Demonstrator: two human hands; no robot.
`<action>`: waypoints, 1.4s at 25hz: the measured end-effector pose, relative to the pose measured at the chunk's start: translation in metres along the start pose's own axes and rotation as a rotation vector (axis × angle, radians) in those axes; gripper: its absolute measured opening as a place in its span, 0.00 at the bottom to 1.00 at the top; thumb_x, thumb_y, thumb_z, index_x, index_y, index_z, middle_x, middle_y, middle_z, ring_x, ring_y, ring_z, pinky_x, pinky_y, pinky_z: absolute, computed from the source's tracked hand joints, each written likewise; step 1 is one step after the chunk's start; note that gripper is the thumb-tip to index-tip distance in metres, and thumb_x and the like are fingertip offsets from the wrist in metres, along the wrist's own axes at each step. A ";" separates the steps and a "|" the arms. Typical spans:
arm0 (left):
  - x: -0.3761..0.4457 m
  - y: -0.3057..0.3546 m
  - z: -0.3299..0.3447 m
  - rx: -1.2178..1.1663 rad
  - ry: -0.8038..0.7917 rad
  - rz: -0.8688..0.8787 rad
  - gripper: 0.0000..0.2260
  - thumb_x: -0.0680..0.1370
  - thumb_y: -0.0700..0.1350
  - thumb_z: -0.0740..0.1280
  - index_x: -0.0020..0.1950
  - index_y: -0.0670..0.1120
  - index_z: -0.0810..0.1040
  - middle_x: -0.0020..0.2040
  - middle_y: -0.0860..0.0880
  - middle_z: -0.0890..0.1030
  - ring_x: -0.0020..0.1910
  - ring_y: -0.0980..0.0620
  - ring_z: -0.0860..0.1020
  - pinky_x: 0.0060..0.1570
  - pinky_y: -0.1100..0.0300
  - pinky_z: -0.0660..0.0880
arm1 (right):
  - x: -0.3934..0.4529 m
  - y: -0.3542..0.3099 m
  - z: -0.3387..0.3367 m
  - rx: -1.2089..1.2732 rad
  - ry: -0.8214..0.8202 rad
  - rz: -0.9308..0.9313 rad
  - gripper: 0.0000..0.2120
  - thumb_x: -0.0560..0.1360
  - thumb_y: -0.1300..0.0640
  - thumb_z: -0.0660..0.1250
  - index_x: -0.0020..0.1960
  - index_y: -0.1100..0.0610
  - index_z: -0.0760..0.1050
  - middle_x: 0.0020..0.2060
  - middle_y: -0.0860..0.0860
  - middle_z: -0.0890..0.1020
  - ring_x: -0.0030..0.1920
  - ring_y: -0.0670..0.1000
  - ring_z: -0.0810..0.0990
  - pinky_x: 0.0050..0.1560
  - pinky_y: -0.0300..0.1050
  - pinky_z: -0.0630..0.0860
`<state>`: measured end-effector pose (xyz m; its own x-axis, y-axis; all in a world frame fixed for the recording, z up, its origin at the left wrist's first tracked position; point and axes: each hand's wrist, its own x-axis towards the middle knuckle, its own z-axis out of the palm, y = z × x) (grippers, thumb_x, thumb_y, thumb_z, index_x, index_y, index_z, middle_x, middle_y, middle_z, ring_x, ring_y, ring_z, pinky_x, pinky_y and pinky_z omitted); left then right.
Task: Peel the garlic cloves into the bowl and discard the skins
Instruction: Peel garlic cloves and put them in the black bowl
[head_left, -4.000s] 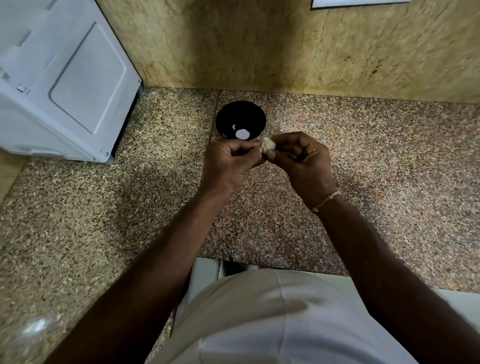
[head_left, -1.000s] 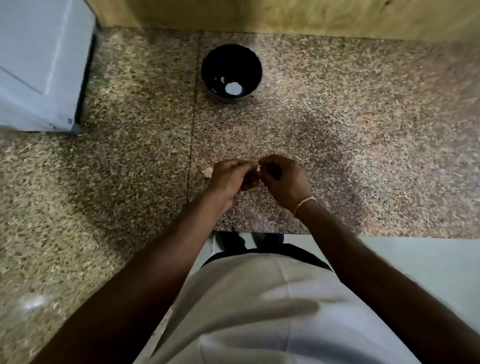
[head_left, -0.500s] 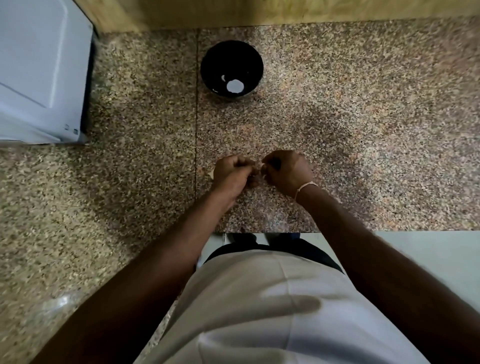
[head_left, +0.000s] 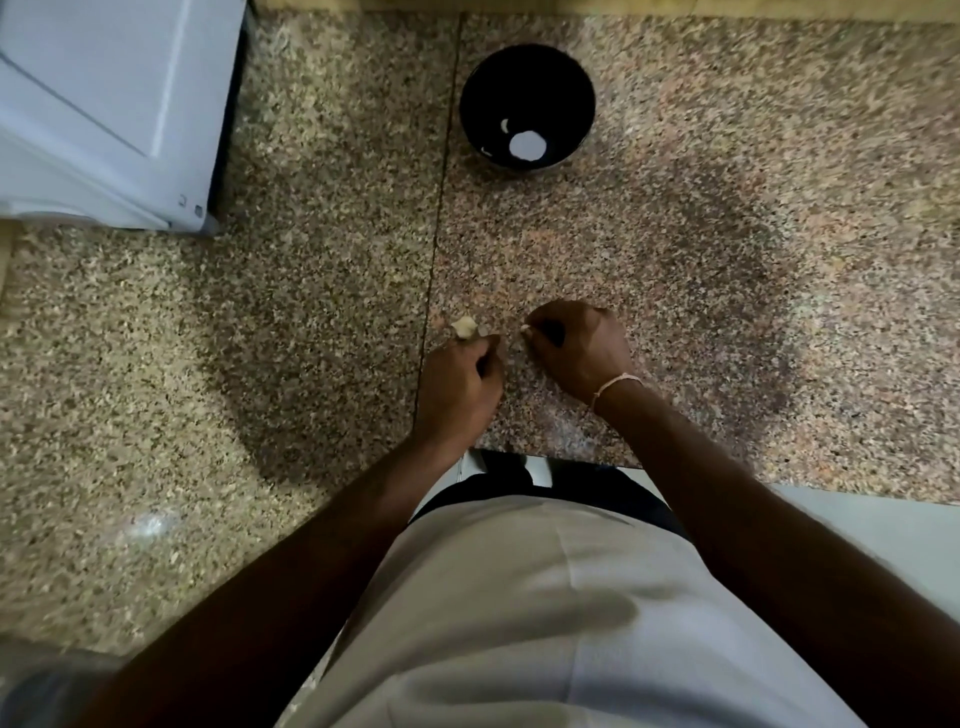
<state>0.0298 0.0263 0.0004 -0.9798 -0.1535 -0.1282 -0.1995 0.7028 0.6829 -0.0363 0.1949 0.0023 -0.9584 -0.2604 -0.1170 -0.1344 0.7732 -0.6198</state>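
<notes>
A black bowl (head_left: 566, 67) stands at the back of the granite counter with a peeled white clove (head_left: 525, 145) inside. My left hand (head_left: 460, 387) is low over the counter near the front edge, its fingers curled tight as if pinching a garlic clove, which is mostly hidden. A loose piece of unpeeled garlic (head_left: 464, 327) lies on the counter just beyond its knuckles. A little to the right, my right hand (head_left: 579, 348) pinches a small pale bit of garlic skin (head_left: 525, 328) at its fingertips. The two hands are slightly apart.
A white appliance (head_left: 104, 104) fills the back left corner of the speckled granite counter (head_left: 727, 260). A seam in the stone runs from the bowl toward my left hand. The counter's front edge is right behind my wrists.
My hands came down from beside the bowl to the counter's front edge. In the last half second they have pulled apart, the right hand drawing away a pale bit.
</notes>
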 end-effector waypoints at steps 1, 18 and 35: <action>-0.003 -0.005 -0.001 0.010 0.011 0.005 0.11 0.83 0.47 0.68 0.50 0.42 0.87 0.31 0.45 0.81 0.26 0.47 0.76 0.27 0.50 0.69 | 0.000 -0.003 0.003 0.005 -0.004 -0.014 0.06 0.77 0.54 0.71 0.52 0.51 0.85 0.46 0.50 0.87 0.44 0.53 0.85 0.44 0.45 0.81; 0.019 0.011 0.022 -0.048 0.002 -0.200 0.10 0.77 0.49 0.74 0.41 0.43 0.86 0.32 0.51 0.83 0.30 0.52 0.79 0.30 0.58 0.68 | 0.009 0.006 -0.006 0.006 -0.049 0.043 0.08 0.75 0.57 0.72 0.52 0.51 0.86 0.48 0.50 0.88 0.48 0.52 0.86 0.51 0.46 0.82; 0.041 0.004 0.034 -0.532 -0.007 -0.701 0.08 0.75 0.35 0.76 0.36 0.39 0.84 0.29 0.42 0.84 0.25 0.42 0.83 0.27 0.48 0.82 | 0.014 0.002 0.000 -0.035 -0.080 0.064 0.08 0.76 0.52 0.72 0.53 0.47 0.85 0.47 0.47 0.88 0.45 0.50 0.85 0.45 0.46 0.83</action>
<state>-0.0114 0.0462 -0.0264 -0.6346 -0.4229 -0.6469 -0.7236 0.0311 0.6895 -0.0496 0.1930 -0.0004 -0.9423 -0.2541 -0.2179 -0.0836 0.8091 -0.5817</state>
